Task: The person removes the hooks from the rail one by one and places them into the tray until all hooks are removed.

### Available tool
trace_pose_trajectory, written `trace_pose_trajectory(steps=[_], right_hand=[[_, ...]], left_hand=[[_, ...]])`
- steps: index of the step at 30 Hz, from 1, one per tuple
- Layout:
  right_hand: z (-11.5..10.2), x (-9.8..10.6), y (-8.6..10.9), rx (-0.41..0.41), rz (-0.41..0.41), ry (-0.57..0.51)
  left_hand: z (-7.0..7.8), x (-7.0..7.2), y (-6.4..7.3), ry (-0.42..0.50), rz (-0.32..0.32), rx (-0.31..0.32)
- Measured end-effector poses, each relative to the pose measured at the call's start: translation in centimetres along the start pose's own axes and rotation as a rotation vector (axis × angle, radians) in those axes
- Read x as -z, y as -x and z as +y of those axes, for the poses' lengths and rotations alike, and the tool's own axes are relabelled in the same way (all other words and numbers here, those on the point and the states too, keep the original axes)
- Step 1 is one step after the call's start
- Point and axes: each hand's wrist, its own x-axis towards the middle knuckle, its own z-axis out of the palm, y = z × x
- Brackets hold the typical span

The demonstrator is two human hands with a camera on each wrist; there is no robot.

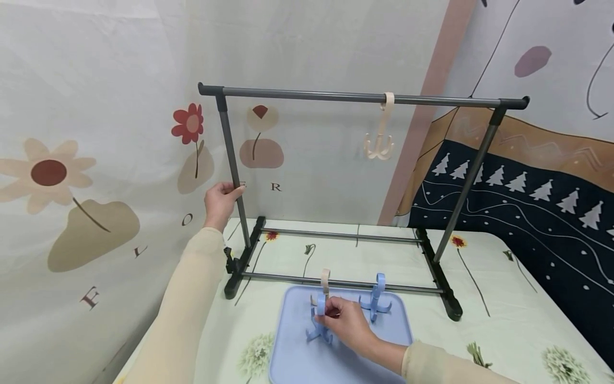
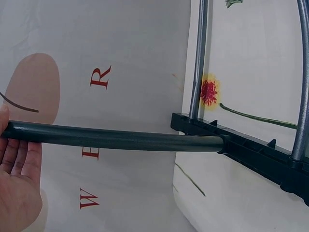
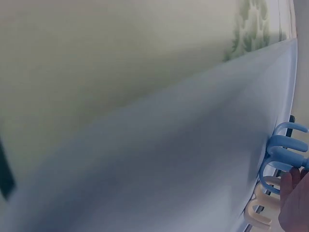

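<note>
My left hand (image 1: 221, 205) grips the dark left post (image 1: 231, 149) of a metal clothes rack, with the thumb in front and the fingers behind in the left wrist view. In the head view, my right hand (image 1: 352, 325) pinches a blue multi-prong hook (image 1: 321, 305) near its curved top, above a light blue tray (image 1: 288, 362). Behind it a beige hook (image 1: 325, 277) is partly hidden. Another blue hook (image 1: 376, 301) rests at the tray's back right. From the rack's top bar (image 1: 297, 95) hangs a beige hook (image 1: 382, 133), right of the middle.
The rack's black feet (image 1: 443, 298) and lower crossbars (image 1: 336, 236) stand on a flowered tablecloth (image 1: 508, 320) behind the tray. A patterned curtain (image 1: 326, 176) closes off the back and left; a dark cloth with trees (image 1: 527, 208) is at right.
</note>
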Motion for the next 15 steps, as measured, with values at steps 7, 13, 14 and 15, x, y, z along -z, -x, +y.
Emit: trace_pose_trajectory(steps=[7, 13, 14, 15], right_hand=[[-0.1, 0.1, 0.1, -0.025, -0.029, -0.058], [-0.9, 0.4, 0.3, -0.026, -0.033, -0.126], [-1.0, 0.5, 0.3, -0.023, -0.034, -0.130], [-1.0, 0.5, 0.4, -0.022, -0.037, -0.134]], left_hand=[[-0.2, 0.0, -0.1, 0.002, 0.002, -0.003], [-0.3, -0.1, -0.3, -0.001, 0.003, -0.005], [-0.3, 0.0, -0.3, 0.000, 0.002, -0.006], [-0.3, 0.0, -0.3, 0.000, 0.001, -0.006]])
